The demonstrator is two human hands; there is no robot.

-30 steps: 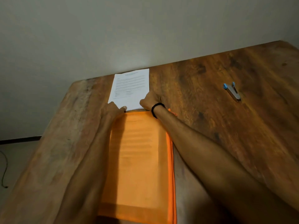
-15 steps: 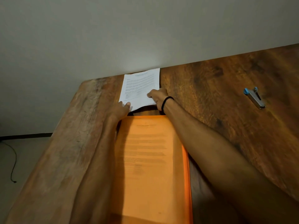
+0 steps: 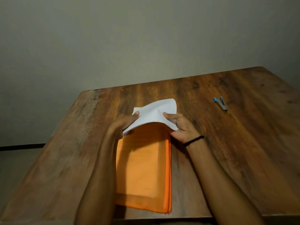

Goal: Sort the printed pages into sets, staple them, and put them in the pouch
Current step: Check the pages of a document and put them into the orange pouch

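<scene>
A stack of white printed pages (image 3: 154, 113) is held up, bent, over the far end of an orange translucent pouch (image 3: 143, 172) that lies flat on the wooden table (image 3: 227, 151). My left hand (image 3: 125, 122) grips the stack's left edge with the thumb on top. My right hand (image 3: 180, 125), with a black band at the wrist, grips the right edge. The near edge of the pages sits at the pouch's far opening. Faint printed sheets show through the pouch.
A small grey stapler (image 3: 220, 104) with a blue tip lies at the right, well away from my hands. A plain wall rises behind the table's far edge. The floor shows at the left beyond the table's edge.
The pages lay flat at the table's far edge under my fingers. Now both hands hold them lifted and curved, drawn back to the pouch's far end.
</scene>
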